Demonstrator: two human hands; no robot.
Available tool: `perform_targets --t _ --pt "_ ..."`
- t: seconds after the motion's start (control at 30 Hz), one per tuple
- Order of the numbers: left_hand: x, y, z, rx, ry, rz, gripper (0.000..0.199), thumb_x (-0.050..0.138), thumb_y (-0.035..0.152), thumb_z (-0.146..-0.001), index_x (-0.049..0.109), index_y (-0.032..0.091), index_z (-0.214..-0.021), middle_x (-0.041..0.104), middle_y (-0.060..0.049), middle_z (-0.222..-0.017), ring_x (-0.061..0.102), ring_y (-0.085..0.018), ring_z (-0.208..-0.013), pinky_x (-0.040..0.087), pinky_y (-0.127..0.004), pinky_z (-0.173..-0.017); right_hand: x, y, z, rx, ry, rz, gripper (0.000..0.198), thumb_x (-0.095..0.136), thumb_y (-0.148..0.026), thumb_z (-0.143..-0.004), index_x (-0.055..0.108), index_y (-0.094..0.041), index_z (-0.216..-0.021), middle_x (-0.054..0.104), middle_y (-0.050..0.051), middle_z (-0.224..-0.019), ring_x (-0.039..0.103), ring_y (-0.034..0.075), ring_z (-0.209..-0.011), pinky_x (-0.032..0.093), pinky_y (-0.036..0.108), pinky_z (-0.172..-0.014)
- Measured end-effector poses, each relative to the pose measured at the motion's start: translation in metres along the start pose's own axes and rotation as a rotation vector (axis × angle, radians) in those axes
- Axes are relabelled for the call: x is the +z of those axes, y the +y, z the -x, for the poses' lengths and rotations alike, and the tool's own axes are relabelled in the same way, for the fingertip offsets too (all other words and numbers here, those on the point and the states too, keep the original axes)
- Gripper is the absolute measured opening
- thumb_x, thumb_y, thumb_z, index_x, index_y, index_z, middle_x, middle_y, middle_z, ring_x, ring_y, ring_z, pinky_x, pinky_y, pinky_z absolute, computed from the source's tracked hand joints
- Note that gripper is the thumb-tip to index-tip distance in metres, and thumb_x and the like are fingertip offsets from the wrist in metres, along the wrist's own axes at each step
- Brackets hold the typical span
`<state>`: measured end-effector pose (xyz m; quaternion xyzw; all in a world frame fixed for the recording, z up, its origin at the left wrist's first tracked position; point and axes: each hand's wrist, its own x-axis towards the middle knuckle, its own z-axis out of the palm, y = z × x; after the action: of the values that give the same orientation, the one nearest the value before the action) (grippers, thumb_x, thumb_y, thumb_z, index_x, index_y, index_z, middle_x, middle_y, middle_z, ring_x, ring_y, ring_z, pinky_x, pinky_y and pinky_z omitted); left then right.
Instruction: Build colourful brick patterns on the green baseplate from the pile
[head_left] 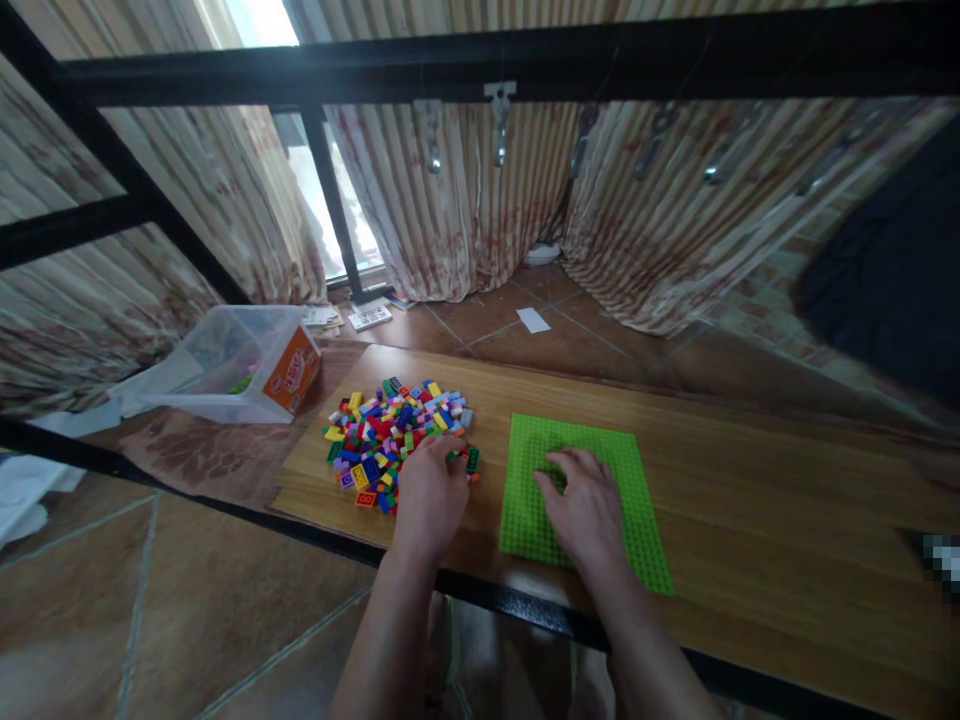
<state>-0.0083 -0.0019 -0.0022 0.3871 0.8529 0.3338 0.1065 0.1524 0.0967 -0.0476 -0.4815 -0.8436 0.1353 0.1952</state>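
A heap of small toy building bricks (382,430) in many colours lies on the wooden tabletop. My left hand (433,495) reaches over the right side of this heap with its fingers curled down; its fingertips are partly hidden, and I cannot make out what they hold. Close to those fingers lies a dark green brick (472,460). To the right is a light green studded baseplate (525,510), lying flat with no bricks visible on it. Above the baseplate's middle, my right hand (586,505) is bent with thumb and fingers apart, and nothing shows between them.
A clear plastic bin (225,405) with an orange label stands left of the heap, a few coloured pieces inside. A black metal bar (480,75) with hanging clips crosses above the table (765,510). Curtains hang behind. A dark shape (892,250) is at right.
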Motion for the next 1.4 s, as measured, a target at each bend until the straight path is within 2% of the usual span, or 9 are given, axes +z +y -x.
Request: perform_targets --t 0.13,0.3,0.47,0.6,0.7,0.87,1.1,1.23,1.4 --pt "0.001 0.004 0.002 0.014 -0.019 -0.033 0.019 0.054 0.018 -0.081 0.070 0.020 -0.092 0.070 -0.004 -0.096 0.065 -0.018 -0.086 0.048 -0.029 -0.079 -0.010 0.012 0.001 0.070 -0.029 0.065 0.027 0.056 -0.034 -0.085 0.067 -0.019 -0.103 0.062 0.009 -0.112 0.052 0.026 -0.104 0.037 0.040 -0.091" --pt "0.007 0.015 0.005 0.022 -0.027 -0.216 0.020 0.057 0.024 -0.081 0.069 0.024 -0.096 0.070 -0.003 -0.102 0.065 -0.021 -0.089 0.048 -0.031 -0.078 -0.024 0.029 0.002 0.178 -0.047 0.109 0.028 0.053 -0.035 -0.086 0.066 -0.019 -0.105 0.060 0.009 -0.115 0.052 0.027 -0.107 0.037 0.041 -0.091" --pt "0.011 0.022 0.005 0.089 -0.012 -0.366 0.022 0.054 0.023 -0.082 0.068 0.025 -0.099 0.069 -0.004 -0.102 0.062 -0.024 -0.096 0.047 -0.033 -0.079 -0.031 0.030 0.003 0.269 -0.065 0.155 0.034 0.052 -0.036 -0.086 0.063 -0.020 -0.113 0.056 0.010 -0.124 0.048 0.030 -0.113 0.036 0.044 -0.092" --pt "0.014 0.028 0.005 0.138 0.058 -0.366 0.022 0.053 0.027 -0.084 0.067 0.023 -0.100 0.069 -0.004 -0.103 0.061 -0.024 -0.098 0.046 -0.034 -0.083 -0.036 0.032 0.005 0.353 -0.050 0.217 0.047 0.053 -0.043 -0.085 0.056 -0.017 -0.124 0.047 0.016 -0.133 0.041 0.036 -0.120 0.035 0.049 -0.092" --pt "0.020 0.036 0.010 0.209 0.094 -0.310 0.023 0.051 0.029 -0.086 0.066 0.021 -0.102 0.068 -0.004 -0.104 0.061 -0.023 -0.097 0.046 -0.033 -0.085 -0.041 0.038 0.007 0.388 -0.054 0.209 0.051 0.053 -0.043 -0.085 0.053 -0.017 -0.128 0.046 0.016 -0.134 0.042 0.037 -0.119 0.036 0.050 -0.091" --pt "0.038 0.051 0.021 0.277 -0.011 -0.281 0.028 0.050 0.029 -0.088 0.060 0.018 -0.112 0.064 -0.007 -0.110 0.060 -0.022 -0.098 0.047 -0.033 -0.086 -0.045 0.047 0.008 0.386 -0.048 0.122 0.052 0.057 -0.040 -0.082 0.051 -0.015 -0.128 0.051 0.017 -0.127 0.044 0.034 -0.117 0.037 0.045 -0.092" --pt "0.060 0.058 0.027 0.186 -0.168 -0.416 0.057 0.067 0.029 -0.076 0.048 0.011 -0.126 0.058 -0.014 -0.116 0.055 -0.030 -0.107 0.043 -0.041 -0.095 -0.044 0.052 0.009 0.308 -0.009 0.066 0.052 0.062 -0.031 -0.077 0.053 -0.009 -0.123 0.055 0.018 -0.120 0.045 0.031 -0.117 0.033 0.042 -0.099" --pt "0.065 0.063 0.027 0.094 -0.167 -0.300 0.068 0.072 0.024 -0.070 0.043 0.012 -0.130 0.055 -0.014 -0.116 0.055 -0.028 -0.109 0.044 -0.039 -0.093 -0.046 0.052 0.009 0.317 -0.002 0.060 0.054 0.064 -0.031 -0.076 0.053 -0.008 -0.123 0.054 0.017 -0.119 0.046 0.031 -0.115 0.033 0.041 -0.100" --pt "0.068 0.065 0.020 -0.079 -0.157 -0.086 0.075 0.075 0.024 -0.066 0.040 0.015 -0.131 0.055 -0.013 -0.114 0.062 -0.022 -0.095 0.048 -0.035 -0.082 -0.046 0.055 0.008 0.351 -0.036 0.074 0.052 0.063 -0.032 -0.077 0.054 -0.009 -0.122 0.055 0.017 -0.118 0.047 0.031 -0.115 0.035 0.039 -0.096"
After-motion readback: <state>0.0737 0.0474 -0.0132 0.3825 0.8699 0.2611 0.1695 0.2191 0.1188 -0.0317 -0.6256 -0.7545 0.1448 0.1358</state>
